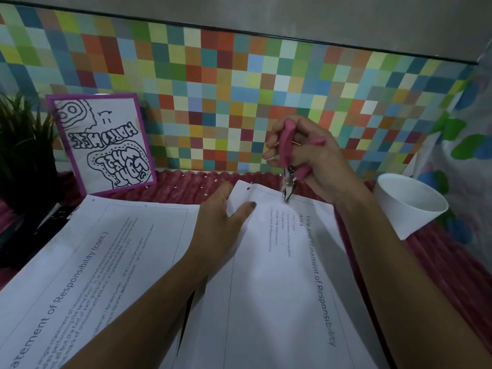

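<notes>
One right grip point(306, 153) tight around hole punch point(286, 153)

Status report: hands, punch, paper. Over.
Right hand grips pink hole punch, jaws at top edge of printed sheet. Left hand pinches it; one hole already there. White cup stands clear, right.

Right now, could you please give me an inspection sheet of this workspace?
Surface: pink ribbed cloth, mostly under papers.
Job's things: pink-handled hole punch, jaws at the far edge of the printed sheet; one hole shows near its far-left corner.
Clutter: second sheet at left; paper dots on the cloth; white cup at right.
Hands: right hand grips the hole punch; left hand holds the printed sheet, thumb on top.
Cables: nothing seen.
Surroundings: framed drawing and plant at left; tiled wall behind.
</notes>
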The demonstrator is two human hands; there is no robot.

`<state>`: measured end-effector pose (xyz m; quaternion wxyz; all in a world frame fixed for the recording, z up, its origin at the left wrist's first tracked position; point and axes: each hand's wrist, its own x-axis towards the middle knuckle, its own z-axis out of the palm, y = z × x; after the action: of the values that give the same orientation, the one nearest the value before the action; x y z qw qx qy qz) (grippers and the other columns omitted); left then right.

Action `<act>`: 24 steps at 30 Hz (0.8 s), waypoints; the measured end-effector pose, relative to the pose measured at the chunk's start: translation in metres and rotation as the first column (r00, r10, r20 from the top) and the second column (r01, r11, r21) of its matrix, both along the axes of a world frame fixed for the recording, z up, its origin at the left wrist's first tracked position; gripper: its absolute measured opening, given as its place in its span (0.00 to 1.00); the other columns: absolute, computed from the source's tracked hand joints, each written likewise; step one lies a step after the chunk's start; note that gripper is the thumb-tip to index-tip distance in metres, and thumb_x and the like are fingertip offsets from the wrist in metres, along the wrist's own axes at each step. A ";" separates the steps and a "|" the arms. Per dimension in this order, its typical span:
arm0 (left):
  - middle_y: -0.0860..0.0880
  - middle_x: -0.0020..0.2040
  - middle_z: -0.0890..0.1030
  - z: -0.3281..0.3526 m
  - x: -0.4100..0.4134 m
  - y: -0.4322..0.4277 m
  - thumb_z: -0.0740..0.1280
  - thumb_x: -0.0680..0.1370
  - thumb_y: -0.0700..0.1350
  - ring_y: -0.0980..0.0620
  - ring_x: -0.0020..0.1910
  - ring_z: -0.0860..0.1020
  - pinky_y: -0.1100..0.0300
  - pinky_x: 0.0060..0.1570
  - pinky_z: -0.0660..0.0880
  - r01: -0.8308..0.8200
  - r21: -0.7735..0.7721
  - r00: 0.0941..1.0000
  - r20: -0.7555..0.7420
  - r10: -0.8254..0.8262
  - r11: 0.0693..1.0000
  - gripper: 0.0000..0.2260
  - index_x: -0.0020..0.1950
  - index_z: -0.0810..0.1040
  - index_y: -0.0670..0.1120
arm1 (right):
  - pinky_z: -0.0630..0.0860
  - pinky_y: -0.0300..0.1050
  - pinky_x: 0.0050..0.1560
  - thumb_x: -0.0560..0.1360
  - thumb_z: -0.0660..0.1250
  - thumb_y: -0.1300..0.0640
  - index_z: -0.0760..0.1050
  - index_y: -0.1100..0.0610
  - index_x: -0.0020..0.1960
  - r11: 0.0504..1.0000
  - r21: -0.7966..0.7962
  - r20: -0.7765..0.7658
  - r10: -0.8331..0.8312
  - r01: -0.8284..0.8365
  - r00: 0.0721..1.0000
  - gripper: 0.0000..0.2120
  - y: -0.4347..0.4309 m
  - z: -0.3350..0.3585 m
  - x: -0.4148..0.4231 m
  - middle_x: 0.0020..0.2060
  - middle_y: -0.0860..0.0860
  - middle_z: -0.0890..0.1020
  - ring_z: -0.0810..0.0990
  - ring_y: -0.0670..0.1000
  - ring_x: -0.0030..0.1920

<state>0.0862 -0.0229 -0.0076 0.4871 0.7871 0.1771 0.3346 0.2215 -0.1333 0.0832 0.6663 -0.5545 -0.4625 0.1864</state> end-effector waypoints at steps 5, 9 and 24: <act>0.56 0.53 0.78 0.003 0.000 0.001 0.68 0.77 0.48 0.55 0.51 0.75 0.59 0.53 0.72 -0.035 0.055 0.999 -0.012 0.035 0.998 0.17 0.62 0.74 0.42 | 0.79 0.57 0.48 0.68 0.51 0.76 0.73 0.60 0.51 0.986 0.054 -0.341 -0.129 0.156 0.931 0.21 -0.006 0.004 0.011 0.39 0.57 0.79 0.80 0.58 0.40; 0.56 0.48 0.81 0.003 -0.002 0.001 0.69 0.76 0.47 0.58 0.47 0.78 0.61 0.51 0.76 0.008 0.082 1.000 0.002 -0.008 0.997 0.09 0.55 0.76 0.48 | 0.76 0.50 0.39 0.64 0.55 0.72 0.74 0.60 0.48 0.928 0.105 -0.331 -0.305 0.356 0.893 0.17 -0.009 -0.004 0.019 0.36 0.58 0.76 0.77 0.56 0.32; 0.47 0.43 0.82 0.003 -0.004 0.000 0.70 0.76 0.47 0.46 0.43 0.80 0.47 0.45 0.79 0.012 0.063 0.999 0.041 -0.014 0.998 0.08 0.50 0.77 0.44 | 0.71 0.43 0.26 0.75 0.58 0.62 0.75 0.62 0.44 0.799 0.181 -0.431 -0.459 0.573 0.777 0.08 -0.048 -0.005 0.034 0.28 0.57 0.75 0.71 0.54 0.24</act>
<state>0.0819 -0.0229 -0.0044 0.4677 0.7961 0.1512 0.3530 0.2551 -0.1814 0.0787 0.8423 -0.5073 -0.1810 0.0210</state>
